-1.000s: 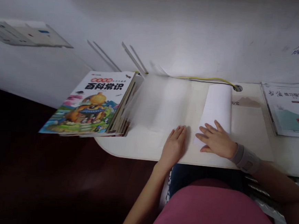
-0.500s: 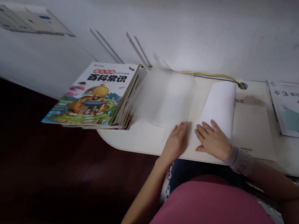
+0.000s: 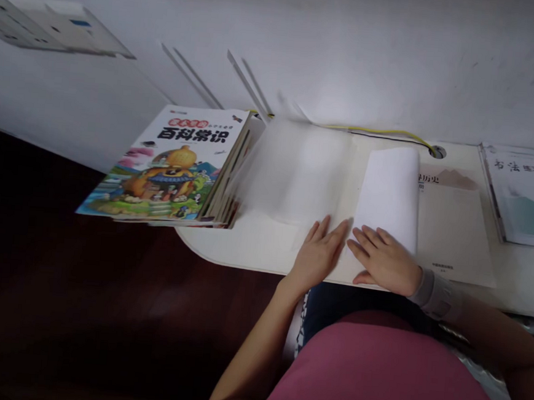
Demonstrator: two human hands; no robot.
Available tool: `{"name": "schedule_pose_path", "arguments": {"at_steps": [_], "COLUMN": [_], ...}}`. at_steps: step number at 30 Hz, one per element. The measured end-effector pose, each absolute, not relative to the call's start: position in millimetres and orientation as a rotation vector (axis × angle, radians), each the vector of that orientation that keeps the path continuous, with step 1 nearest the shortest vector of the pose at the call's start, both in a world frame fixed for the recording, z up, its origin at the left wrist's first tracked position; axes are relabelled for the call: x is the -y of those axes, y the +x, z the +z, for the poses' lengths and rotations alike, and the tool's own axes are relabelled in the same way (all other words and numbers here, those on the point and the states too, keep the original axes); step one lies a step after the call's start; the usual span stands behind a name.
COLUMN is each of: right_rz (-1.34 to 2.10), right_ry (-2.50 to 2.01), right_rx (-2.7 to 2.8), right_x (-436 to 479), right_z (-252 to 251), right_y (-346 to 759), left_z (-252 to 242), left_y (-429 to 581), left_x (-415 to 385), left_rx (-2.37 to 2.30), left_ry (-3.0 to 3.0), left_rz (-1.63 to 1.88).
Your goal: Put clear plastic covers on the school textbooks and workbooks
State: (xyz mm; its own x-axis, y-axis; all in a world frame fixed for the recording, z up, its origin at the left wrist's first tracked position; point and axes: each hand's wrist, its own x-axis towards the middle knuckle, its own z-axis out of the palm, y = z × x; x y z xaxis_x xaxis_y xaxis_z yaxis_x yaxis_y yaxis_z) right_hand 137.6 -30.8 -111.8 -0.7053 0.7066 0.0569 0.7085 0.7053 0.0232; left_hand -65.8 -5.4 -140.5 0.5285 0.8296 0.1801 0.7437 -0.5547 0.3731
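My left hand (image 3: 318,254) lies with fingers spread on the near edge of a clear plastic book cover (image 3: 297,171), which is open across the desk. My right hand (image 3: 385,260) rests flat, fingers extended, on a white flap (image 3: 388,185) folded over the left part of a beige book (image 3: 453,233). Part of that book's title and a mountain picture show beside the flap. Neither hand grips anything. The near end of the flap is hidden under my right hand.
A stack of books with a colourful top cover (image 3: 172,168) overhangs the desk's left end. Another book (image 3: 528,196) lies at the right. A yellow cable (image 3: 383,131) runs along the wall to a hole (image 3: 437,152). The white desk (image 3: 226,246) has a rounded corner.
My right hand has slid slightly towards me and to the right on the flap. The fingers of my left hand have spread wider. The camera view has shifted a little.
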Motion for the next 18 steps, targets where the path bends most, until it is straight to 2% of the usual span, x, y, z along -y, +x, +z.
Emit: {"name": "schedule_pose_path", "arguments": {"at_steps": [5, 18], "right_rz": [-0.089, -0.021], "right_ry": [-1.193, -1.249], "right_rx": [2.869, 2.815], "right_x": [32, 37], "right_z": [-114, -116], "right_y": [142, 132], "left_z": [-140, -149], "left_y": [-68, -63], "left_x": [3, 2], "left_rx": [-1.310, -1.398], "left_ry": [2.523, 2.410], "left_rz": [0.516, 0.864]}}
